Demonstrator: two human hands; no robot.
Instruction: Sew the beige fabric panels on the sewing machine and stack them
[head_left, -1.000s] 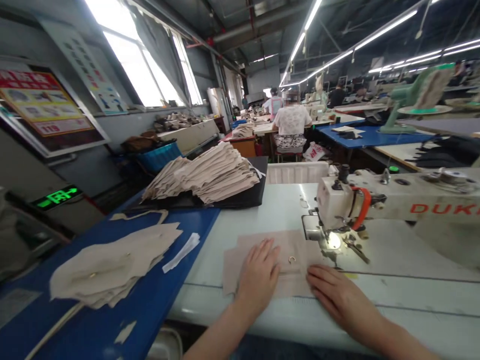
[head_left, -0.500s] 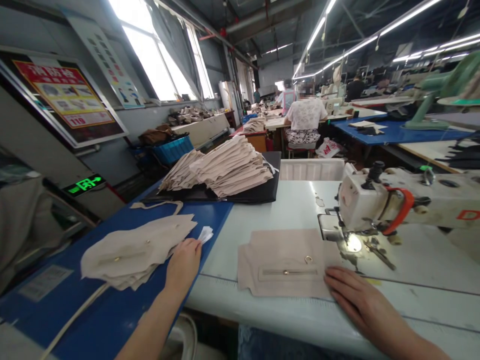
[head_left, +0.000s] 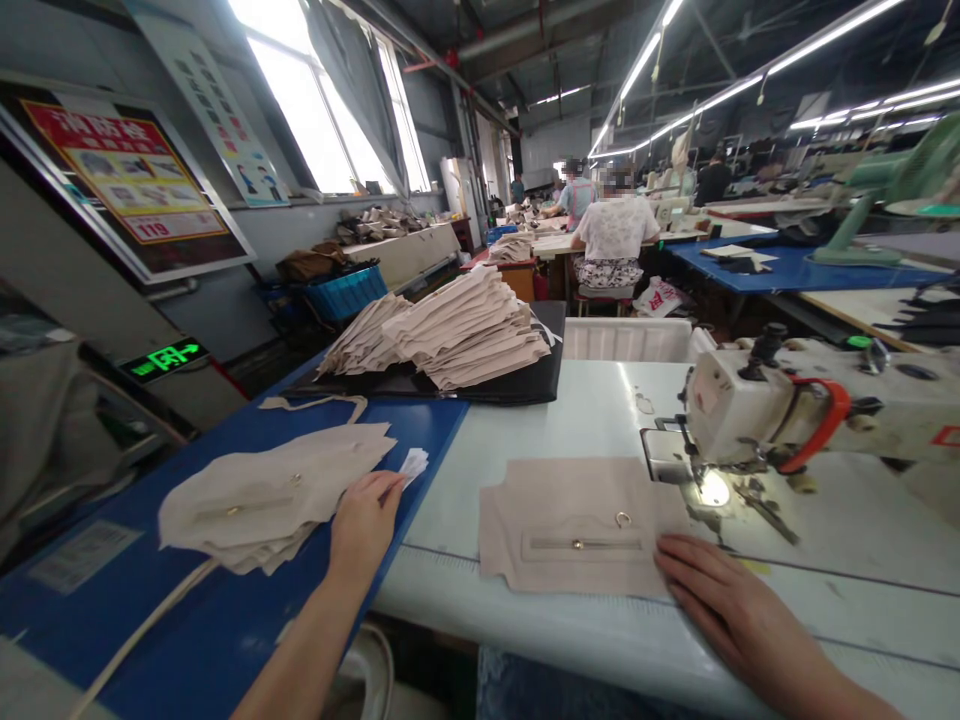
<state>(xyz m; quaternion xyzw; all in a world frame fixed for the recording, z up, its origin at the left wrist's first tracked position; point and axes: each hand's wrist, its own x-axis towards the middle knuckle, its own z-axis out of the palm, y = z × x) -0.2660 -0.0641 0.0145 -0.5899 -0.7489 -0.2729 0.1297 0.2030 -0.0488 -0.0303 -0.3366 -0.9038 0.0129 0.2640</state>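
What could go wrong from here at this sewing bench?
The left hand is at the white strips, close beside the fabric pile, and might nudge it askew.
The right hand is on the panel's edge near the sewing machine; fingers could be hurt if they strayed under it.
The big stack lies fanned out and might slide.

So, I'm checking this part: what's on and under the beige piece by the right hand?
The beige piece carries a zipper and a ring. Pale tabletop shows around it; what's directly underneath, or under the right hand, is covered.
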